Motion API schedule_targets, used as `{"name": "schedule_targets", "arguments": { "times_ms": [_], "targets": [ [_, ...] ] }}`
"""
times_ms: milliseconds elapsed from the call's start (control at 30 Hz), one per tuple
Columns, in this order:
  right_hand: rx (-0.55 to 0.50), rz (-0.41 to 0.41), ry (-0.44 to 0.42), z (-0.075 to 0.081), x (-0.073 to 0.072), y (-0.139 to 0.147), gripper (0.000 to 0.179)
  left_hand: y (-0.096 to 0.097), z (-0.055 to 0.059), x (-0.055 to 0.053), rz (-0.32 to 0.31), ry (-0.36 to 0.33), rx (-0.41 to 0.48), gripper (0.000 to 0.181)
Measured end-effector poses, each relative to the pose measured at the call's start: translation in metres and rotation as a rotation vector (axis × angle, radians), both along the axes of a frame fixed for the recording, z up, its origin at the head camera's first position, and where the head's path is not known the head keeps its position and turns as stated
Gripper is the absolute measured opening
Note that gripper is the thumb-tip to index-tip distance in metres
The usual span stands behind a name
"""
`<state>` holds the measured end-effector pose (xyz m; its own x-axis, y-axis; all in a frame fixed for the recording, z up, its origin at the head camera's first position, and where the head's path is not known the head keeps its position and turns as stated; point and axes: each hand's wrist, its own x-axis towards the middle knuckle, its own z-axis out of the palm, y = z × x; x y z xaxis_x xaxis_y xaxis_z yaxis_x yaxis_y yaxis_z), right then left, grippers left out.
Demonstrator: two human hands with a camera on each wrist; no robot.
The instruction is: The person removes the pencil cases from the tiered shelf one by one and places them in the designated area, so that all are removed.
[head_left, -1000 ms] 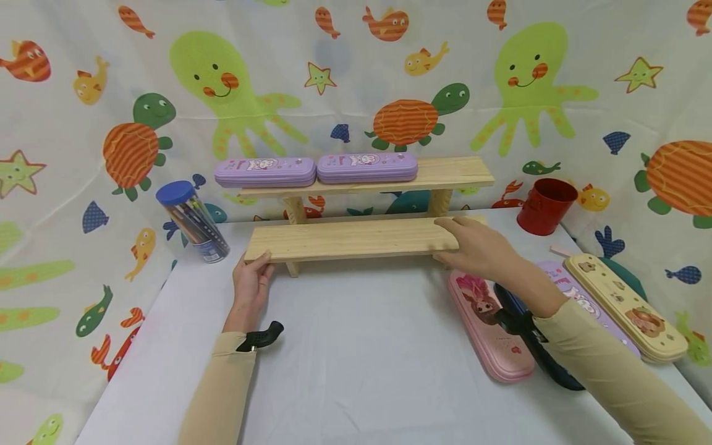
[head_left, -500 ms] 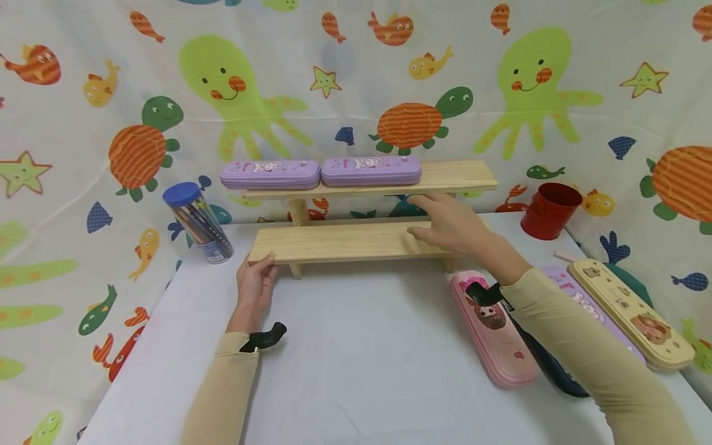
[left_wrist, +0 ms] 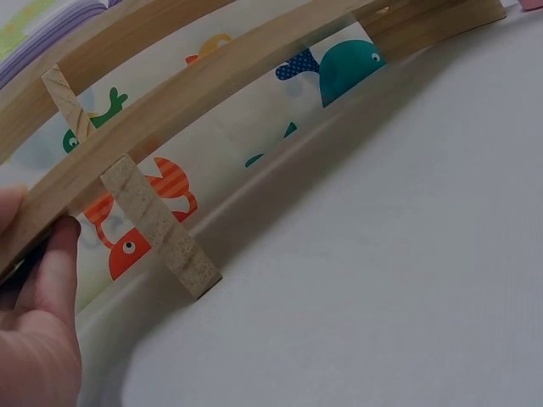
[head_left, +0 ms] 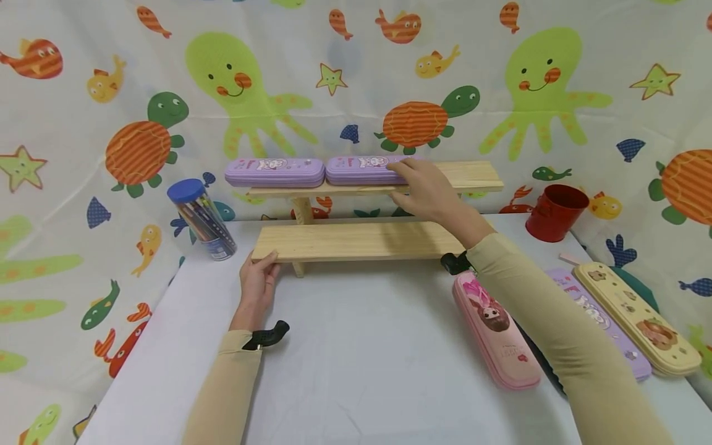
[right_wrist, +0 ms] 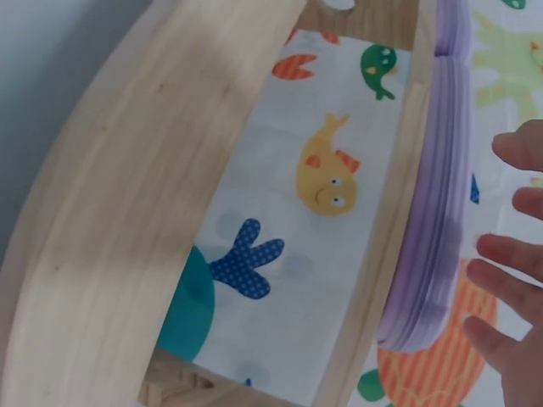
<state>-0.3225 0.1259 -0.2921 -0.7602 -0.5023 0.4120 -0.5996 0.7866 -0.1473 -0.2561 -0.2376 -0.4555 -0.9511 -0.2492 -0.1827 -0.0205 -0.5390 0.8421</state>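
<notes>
A two-tier wooden shelf (head_left: 345, 242) stands at the back of the table. My left hand (head_left: 258, 285) pinches the left front corner of its lower board, thumb on top and fingers underneath; the left wrist view shows this hand (left_wrist: 47, 326) at the board's edge. Two purple pencil cases lie end to end on the upper board (head_left: 473, 175), one on the left (head_left: 275, 173) and one in the middle (head_left: 356, 171). My right hand (head_left: 428, 193) overlaps the middle case's right end, its fingers spread apart. In the right wrist view those fingers (right_wrist: 509, 284) appear beside the case (right_wrist: 428, 220), holding nothing.
A clear tub of pencils with a blue lid (head_left: 201, 219) stands left of the shelf. At the right are a red metal cup (head_left: 556, 213), a pink pencil case (head_left: 497, 334), a dark case partly behind my sleeve, another purple case (head_left: 606, 324) and a cream case (head_left: 636, 318).
My right hand has moved up and left, from the right end of the lower board to the middle purple case on the upper board. My left hand keeps its hold on the corner.
</notes>
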Motion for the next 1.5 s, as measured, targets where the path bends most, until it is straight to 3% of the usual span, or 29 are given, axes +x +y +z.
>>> {"name": "schedule_targets", "arguments": {
  "times_ms": [200,400,833,1000,1267,1500],
  "targets": [
    [0.013,0.009,-0.037,0.002,-0.016,-0.010,0.054,-0.001,-0.001,-0.001,0.020,0.004,0.003,0.063],
    [0.077,-0.065,-0.060,0.002,-0.030,-0.016,0.061,0.000,-0.003,-0.003,0.013,0.014,0.014,0.062],
    [0.262,-0.190,-0.115,0.000,-0.041,-0.031,0.062,0.000,-0.001,-0.002,0.006,-0.004,-0.011,0.064],
    [0.246,-0.160,-0.132,0.006,-0.042,-0.034,0.057,-0.001,-0.001,-0.002,0.021,0.005,-0.001,0.063],
    [0.148,-0.076,-0.235,0.013,-0.042,-0.035,0.039,0.002,-0.001,-0.005,0.034,0.004,0.013,0.063],
    [0.151,-0.034,-0.216,0.015,-0.039,-0.037,0.031,0.000,0.000,-0.003,0.041,0.000,0.028,0.064]
  ]
}}
